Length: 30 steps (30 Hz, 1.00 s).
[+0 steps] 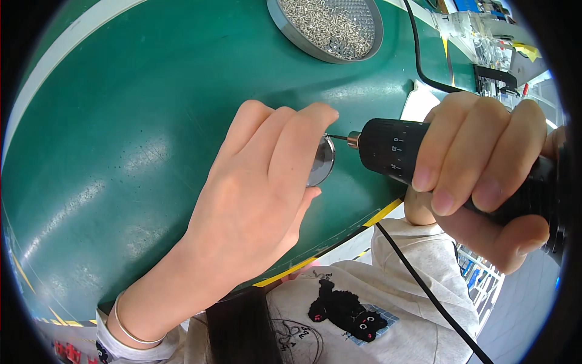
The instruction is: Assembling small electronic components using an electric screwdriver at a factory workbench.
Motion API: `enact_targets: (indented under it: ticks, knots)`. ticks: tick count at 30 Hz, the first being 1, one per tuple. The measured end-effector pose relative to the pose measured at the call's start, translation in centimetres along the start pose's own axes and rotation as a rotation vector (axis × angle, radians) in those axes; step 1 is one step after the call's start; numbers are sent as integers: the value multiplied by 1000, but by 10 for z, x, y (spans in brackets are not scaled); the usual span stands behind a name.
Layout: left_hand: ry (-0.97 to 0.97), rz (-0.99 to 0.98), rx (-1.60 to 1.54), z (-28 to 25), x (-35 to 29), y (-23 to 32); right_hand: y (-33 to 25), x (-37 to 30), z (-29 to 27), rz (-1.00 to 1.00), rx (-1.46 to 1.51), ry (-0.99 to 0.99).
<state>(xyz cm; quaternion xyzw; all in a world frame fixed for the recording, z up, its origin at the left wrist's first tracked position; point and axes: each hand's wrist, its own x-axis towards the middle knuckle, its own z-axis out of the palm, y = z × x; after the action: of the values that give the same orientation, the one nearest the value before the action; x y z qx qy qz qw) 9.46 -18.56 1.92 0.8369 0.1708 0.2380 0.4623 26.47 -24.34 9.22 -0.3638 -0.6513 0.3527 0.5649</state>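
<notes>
A shiny round disc (322, 166) is gripped by the left hand (257, 170) near the centre; at its 3 o'clock, a black power screwdriver (391, 150) is clasped in the right hand (479, 155), its bit (339, 138) held near the disc's 12 o'clock edge; screws (327, 27) are held in a grey tray (332, 59) at 12 o'clock

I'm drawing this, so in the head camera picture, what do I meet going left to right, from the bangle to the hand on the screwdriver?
Silver bangle → left hand → shiny-rimmed round disc → electric screwdriver's bit → right hand.
</notes>
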Motion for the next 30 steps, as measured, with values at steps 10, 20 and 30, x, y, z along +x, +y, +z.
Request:
enact_targets:
  ticks: [10, 20, 30]
  knots:
    - [18, 92, 99, 11, 1, 3, -3, -25, -34, -152, 88, 147]
    - [-79, 88, -3, 17, 1, 4, -12, -52, -48, 5, -99, 408]
    - [-100, 9, 113, 34, 27, 20, -18, -45, -58, -71, 257, 251]
